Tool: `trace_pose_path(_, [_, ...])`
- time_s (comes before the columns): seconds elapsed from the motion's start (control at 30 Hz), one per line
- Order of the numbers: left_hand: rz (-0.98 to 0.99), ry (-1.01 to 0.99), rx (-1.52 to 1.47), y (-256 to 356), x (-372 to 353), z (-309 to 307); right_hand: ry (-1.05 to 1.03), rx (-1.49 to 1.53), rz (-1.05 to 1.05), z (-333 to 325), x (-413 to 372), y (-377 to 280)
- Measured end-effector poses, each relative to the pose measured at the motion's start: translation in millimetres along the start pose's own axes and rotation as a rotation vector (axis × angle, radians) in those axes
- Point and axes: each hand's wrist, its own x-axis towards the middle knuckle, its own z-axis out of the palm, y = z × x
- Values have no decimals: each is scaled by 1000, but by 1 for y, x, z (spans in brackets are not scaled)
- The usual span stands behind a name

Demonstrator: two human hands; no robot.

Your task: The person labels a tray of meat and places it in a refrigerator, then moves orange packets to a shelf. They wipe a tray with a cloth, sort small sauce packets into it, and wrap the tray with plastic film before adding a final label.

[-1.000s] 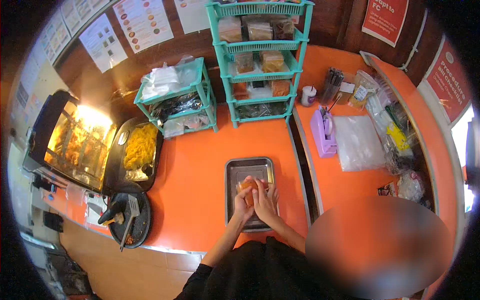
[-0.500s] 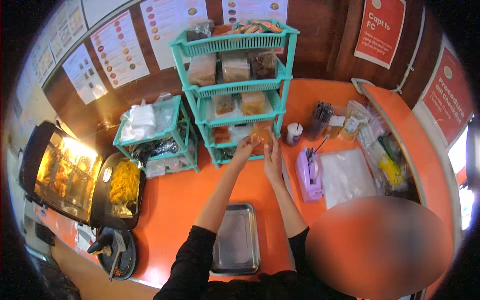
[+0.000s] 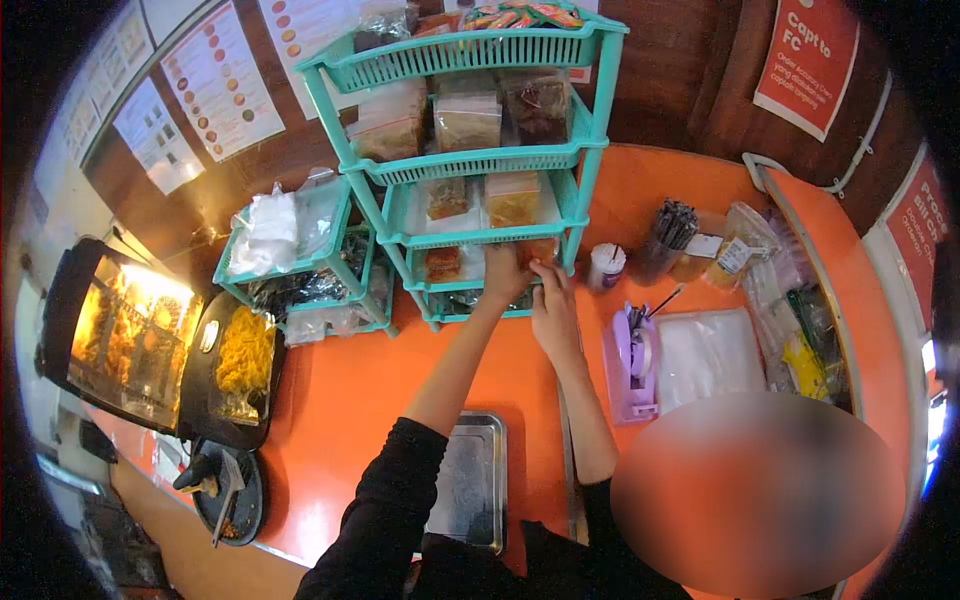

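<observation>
My left hand (image 3: pixel 507 278) reaches into the third-tier opening low on the turquoise plastic rack (image 3: pixel 470 160), its fingers hidden by the shelf edge and the hand itself. Close beside it, my right hand (image 3: pixel 553 305) has its fingertips closed at the lower edge of a small clear packet with orange-brown contents (image 3: pixel 541 250). Another reddish-orange packet (image 3: pixel 443 264) lies on that low shelf, left of my hands. On the shelf above are two packets, one a yellowish bag (image 3: pixel 512 200). A metal tray (image 3: pixel 475 480) lies on the counter below my forearms.
A smaller turquoise rack (image 3: pixel 290 260) with plastic bags stands left, beside a lit food warmer (image 3: pixel 130 340) and yellow noodle-like food (image 3: pixel 245 350). To the right are a purple tape dispenser (image 3: pixel 634 365), a white cup (image 3: pixel 606 266), black straws (image 3: pixel 672 230) and clear plastic bags (image 3: pixel 710 355).
Both hands have moved from in front of the rack to its low shelf. The orange-brown packet, earlier held between both hands, is now at the shelf. The view has shifted closer to the rack.
</observation>
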Motion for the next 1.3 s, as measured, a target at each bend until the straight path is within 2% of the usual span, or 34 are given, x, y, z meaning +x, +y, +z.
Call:
trace_pose_path(0.03, [18,-10,195,2,-2,-1,73,-210,-46,11,9,5])
trace_pose_path(0.07, [12,-7,201,3,-2,-3,147,-419,-94,20,16,10])
trace_pose_path(0.1, [-171,-117,73,1,-2,-1,142,-416,-100,21,22,3])
trace_pose_path(0.17, [-364,-224,-58,-8,-2,0,-7,-482,140,20,31,-8])
trace_pose_path(0.23, [-257,-453,-117,-17,7,-6,-160,-585,270,20,41,-6])
trace_pose_path(0.27, [-264,-449,-117,-16,13,-4,-254,-661,320,19,47,-5])
trace_pose_path(0.33, [-224,-225,-57,-19,19,16,-255,-671,306,20,56,-1])
trace_pose_path(0.4, [-236,-183,-83,-17,18,19,-257,-680,296,18,60,8])
trace_pose_path(0.43, [-241,-142,-109,-13,17,17,-294,-709,186,18,60,17])
trace_pose_path(0.47, [-249,-146,-107,-10,14,15,-332,-734,78,19,57,25])
trace_pose_path(0.5, [-331,-222,-66,-7,13,13,-339,-733,79,17,54,19])
trace_pose_path(0.57, [-428,-308,-25,-1,7,10,-275,-720,213,10,44,11])
trace_pose_path(0.63, [-204,-197,-169,-6,0,11,-314,-729,210,8,46,13])
trace_pose_path(0.67, [-267,-345,-254,-10,1,18,-339,-737,203,7,42,15])
trace_pose_path(0.7, [-287,-349,-246,-11,3,20,-359,-727,204,6,36,17])
trace_pose_path(0.77, [-259,-416,-195,-13,6,18,-258,-742,104,3,28,15])
trace_pose_path(0.8, [-272,-406,-186,-13,9,8,-194,-657,70,-3,19,2])
trace_pose_path(0.87, [-137,-431,-471,-14,9,-17,-52,-552,-115,-7,-21,-22])
trace_pose_path(0.9, [-149,-418,-458,-16,-3,-22,-177,-561,-9,-5,-53,-23])
trace_pose_path(0.93, [-180,-189,-429,-15,-23,-26,-304,-571,91,-4,-88,-23])
trace_pose_path(0.97, [-208,41,-394,-11,-46,-33,-648,-584,421,-6,-117,-33])
trace_pose_path(1.03, [-80,-131,-474,-3,-99,-101,-859,-591,508,-4,-184,-30])
trace_pose_path(1.1, [-259,-130,-369,0,-180,-159,-953,-565,494,13,-241,-5])
trace_pose_path(1.13, [-328,-109,-260,-3,-225,-184,-868,-447,461,21,-265,-1])
trace_pose_path(1.17, [-525,-93,-261,7,-266,-218,-833,-386,436,25,-274,-6])
trace_pose_path(1.2, [-471,-16,-19,-2,-315,-235,-801,-326,409,30,-282,-12])
trace_pose_path(1.27, [-632,98,99,7,-392,-281,-593,-215,385,38,-273,-32])
trace_pose_path(1.3, [-757,61,98,7,-429,-303,-607,-171,328,40,-264,-52])
